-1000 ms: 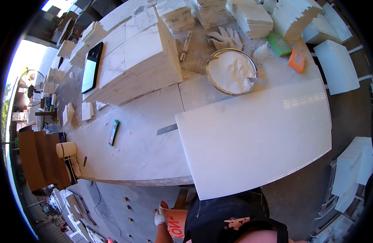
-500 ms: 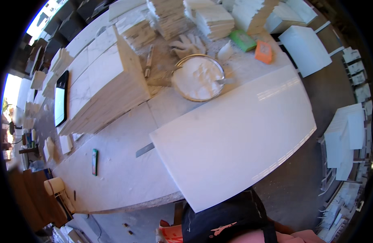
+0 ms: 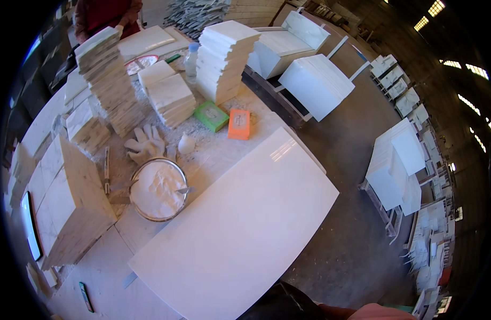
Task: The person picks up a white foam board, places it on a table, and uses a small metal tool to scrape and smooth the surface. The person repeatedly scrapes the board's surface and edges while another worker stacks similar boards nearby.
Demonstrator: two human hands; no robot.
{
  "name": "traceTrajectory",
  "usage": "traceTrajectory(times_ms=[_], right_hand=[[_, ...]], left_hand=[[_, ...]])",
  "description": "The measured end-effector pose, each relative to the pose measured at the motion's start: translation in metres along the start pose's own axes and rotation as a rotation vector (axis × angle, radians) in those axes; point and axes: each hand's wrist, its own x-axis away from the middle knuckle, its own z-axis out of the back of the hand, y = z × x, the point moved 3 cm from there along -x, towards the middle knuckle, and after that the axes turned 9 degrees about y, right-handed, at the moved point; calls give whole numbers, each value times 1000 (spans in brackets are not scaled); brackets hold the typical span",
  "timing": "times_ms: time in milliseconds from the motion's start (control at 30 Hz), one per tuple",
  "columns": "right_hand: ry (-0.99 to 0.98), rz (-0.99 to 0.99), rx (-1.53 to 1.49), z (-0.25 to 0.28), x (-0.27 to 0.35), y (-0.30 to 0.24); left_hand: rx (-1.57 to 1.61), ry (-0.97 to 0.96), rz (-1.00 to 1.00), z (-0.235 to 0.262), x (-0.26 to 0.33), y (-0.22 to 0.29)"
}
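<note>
Neither of my hands shows; only dark cloth and a bit of pink sleeve come in at the lower edge. Closest to me lies a large glossy white slab, its near edge sticking out past the table. Beyond its left side stands a round metal bowl of white powder, with a flat blade resting in it. A pale work glove lies behind the bowl, near a small white bottle. Green and orange small boxes sit by the slab's far end. A thin metal strip pokes out from under the slab.
Stacks of marble tiles crowd the table's far side, and a tile block stands at left with a phone. Across the table is another person in dark red. White slabs on racks line the right.
My view has swung right and upward, so the table's things sit farther left and lower. The other person has come into sight. Nothing on the table has visibly moved.
</note>
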Motion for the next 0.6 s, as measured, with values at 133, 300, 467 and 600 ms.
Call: traceTrajectory(times_ms=[133, 300, 467, 600], right_hand=[[-12, -49, -11, 11, -15, -4], [119, 186, -23, 39, -64, 5], [65, 228, -9, 74, -37, -26], [-139, 87, -8, 83, -41, -25]], left_hand=[[-23, -11, -73, -24, 12, 40], [-31, -3, -135, -38, 37, 79], [-21, 19, -197, -44, 56, 99], [-5, 39, -226, -38, 66, 104]])
